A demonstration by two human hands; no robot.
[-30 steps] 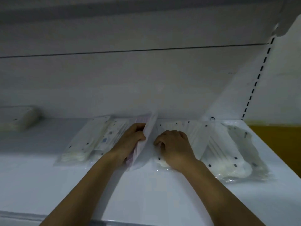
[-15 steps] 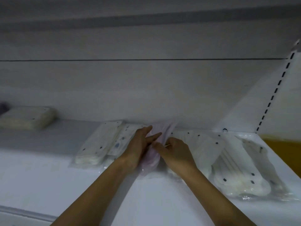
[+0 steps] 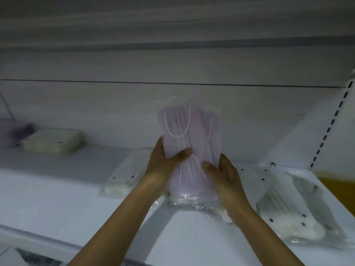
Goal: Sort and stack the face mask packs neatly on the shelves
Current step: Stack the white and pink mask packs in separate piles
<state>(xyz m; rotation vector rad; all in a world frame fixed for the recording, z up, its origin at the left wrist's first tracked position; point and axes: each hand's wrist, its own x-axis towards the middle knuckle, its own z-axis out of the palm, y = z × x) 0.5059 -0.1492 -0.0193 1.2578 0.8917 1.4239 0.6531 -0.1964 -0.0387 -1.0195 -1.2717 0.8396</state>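
Evidently both hands, left hand [image 3: 163, 166] and right hand [image 3: 228, 181], gripped the pink mask pack [image 3: 189, 146], fingers curled round its edges, raised above the shelf [image 3: 57, 198]; supporting it evenly would prevent sagging.

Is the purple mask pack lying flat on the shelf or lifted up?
Lifted up: both hands grip the purple pack, top tilted toward the back wall.
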